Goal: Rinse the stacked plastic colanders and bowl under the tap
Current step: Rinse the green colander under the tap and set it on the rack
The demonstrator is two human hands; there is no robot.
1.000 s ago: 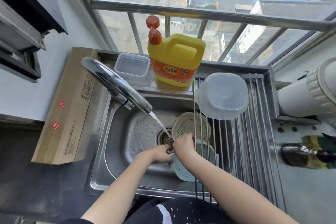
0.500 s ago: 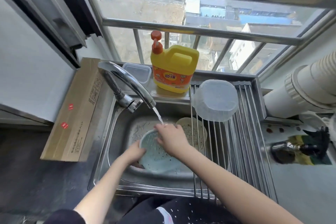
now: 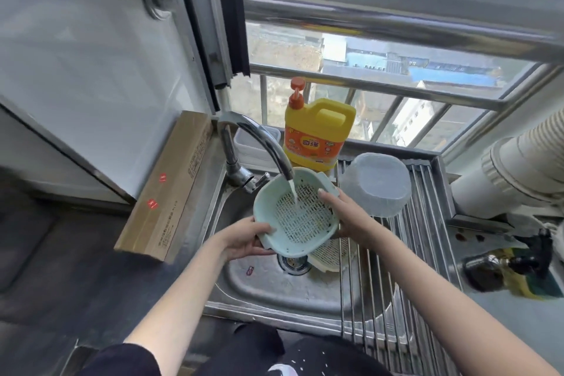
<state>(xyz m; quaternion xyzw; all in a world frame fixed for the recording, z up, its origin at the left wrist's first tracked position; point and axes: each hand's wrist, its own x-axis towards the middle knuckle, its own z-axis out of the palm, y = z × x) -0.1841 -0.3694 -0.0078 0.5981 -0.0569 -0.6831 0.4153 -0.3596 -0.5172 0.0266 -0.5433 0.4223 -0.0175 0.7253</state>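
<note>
Under tap: pale green plastic colander (image 3: 300, 217) between my hands.
Below it, in steel sink (image 3: 262, 290): cream plastic colander (image 3: 331, 255).
Right, on rack: upturned translucent plastic bowl (image 3: 377, 183).

Steel sink (image 3: 262, 287) with beige colander (image 3: 331, 256) inside; roll-up rack (image 3: 427, 253) bearing upturned clear bowl (image 3: 377, 185).

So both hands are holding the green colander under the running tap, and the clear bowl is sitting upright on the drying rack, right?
Not quite. In the head view the clear bowl lies upside down on the drying rack, bottom facing up. The rest holds: the left hand and right hand hold the green colander under the running tap.
</note>
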